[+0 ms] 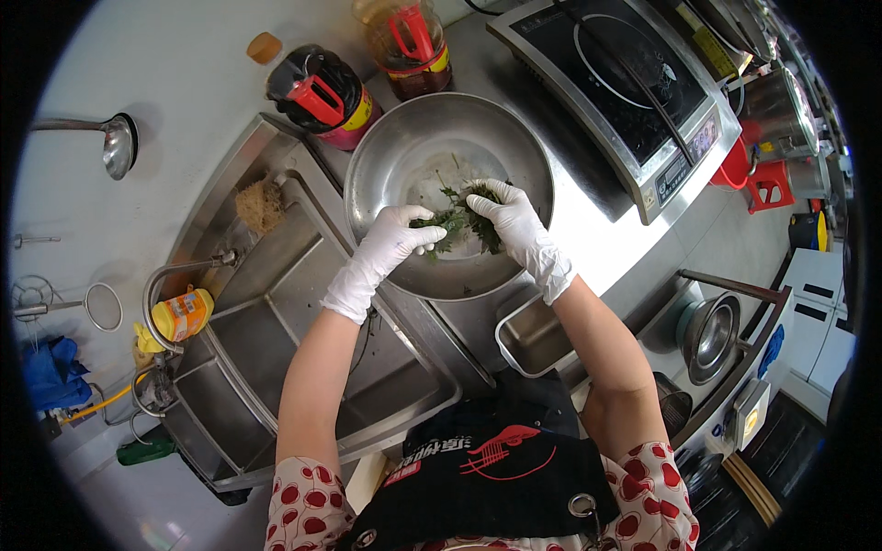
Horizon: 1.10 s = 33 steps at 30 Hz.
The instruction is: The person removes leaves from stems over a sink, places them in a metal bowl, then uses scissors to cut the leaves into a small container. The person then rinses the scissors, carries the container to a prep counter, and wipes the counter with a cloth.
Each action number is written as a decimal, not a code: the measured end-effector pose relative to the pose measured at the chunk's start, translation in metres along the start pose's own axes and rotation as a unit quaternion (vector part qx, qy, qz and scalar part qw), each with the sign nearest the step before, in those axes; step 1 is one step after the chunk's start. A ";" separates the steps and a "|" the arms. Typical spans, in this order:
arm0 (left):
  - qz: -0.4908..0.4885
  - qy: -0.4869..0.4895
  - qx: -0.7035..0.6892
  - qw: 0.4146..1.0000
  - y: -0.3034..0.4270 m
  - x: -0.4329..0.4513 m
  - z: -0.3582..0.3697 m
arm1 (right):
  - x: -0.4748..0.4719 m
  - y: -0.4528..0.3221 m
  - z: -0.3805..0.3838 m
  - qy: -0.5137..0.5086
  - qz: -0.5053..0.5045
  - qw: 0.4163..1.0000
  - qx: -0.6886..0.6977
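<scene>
Both of my hands wear white disposable gloves and are over a wide, round stainless steel basin. My left hand pinches some leafy green herbs between thumb and fingers. In my right hand is a darker bunch of the same kind of greens, partly hidden by the fingers. A few loose sprigs and bits of leaf stick to the basin's bottom and wall. Below the basin's right rim stands a rectangular metal pan, partly behind my right forearm.
Left lies a stainless steel sink with a curved faucet, a yellow bottle and a fibre scrubber. Two large red-handled plastic jugs stand behind the basin. An induction cooker sits at the right.
</scene>
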<state>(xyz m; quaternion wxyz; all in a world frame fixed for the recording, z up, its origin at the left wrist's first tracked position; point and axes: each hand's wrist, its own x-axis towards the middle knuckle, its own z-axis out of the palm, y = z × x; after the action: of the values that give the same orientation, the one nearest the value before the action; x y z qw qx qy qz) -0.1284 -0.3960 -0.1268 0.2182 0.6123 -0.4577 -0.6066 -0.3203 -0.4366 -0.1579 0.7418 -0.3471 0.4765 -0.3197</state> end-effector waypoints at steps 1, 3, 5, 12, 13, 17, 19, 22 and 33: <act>0.006 -0.002 0.009 1.000 0.000 0.000 0.000 | -0.001 0.000 0.001 -0.006 -0.015 1.000 -0.009; 0.008 0.003 0.003 1.000 -0.001 -0.001 -0.001 | -0.004 -0.002 0.000 0.006 -0.030 0.999 -0.040; 0.017 0.008 -0.013 1.000 -0.002 -0.001 -0.002 | -0.007 -0.006 -0.003 0.024 -0.021 0.997 -0.069; 0.076 0.109 0.035 0.990 -0.003 0.000 0.028 | -0.023 0.007 0.021 0.043 -0.044 0.996 0.063; 0.081 0.140 0.052 0.986 -0.004 0.001 0.038 | -0.026 0.012 0.026 0.052 -0.022 0.995 0.082; 0.199 0.117 0.075 0.970 -0.009 -0.008 0.059 | -0.029 0.022 0.029 0.062 -0.069 0.991 0.095; 0.170 0.097 0.026 0.980 -0.009 -0.015 0.058 | -0.028 0.022 0.022 0.055 -0.047 0.989 0.130; 0.113 0.098 -0.093 0.984 -0.005 -0.023 0.050 | -0.024 0.017 0.012 0.068 -0.002 0.981 0.180; 0.312 0.250 0.314 0.861 0.003 -0.004 0.008 | -0.031 -0.002 0.002 -0.083 0.098 0.967 0.221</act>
<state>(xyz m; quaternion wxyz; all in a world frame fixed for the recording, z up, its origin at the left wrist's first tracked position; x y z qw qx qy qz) -0.1364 -0.3919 -0.1242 0.2995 0.6045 -0.7212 -0.1572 -0.3290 -0.4124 -0.1404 0.8647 -0.1512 0.3625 -0.3132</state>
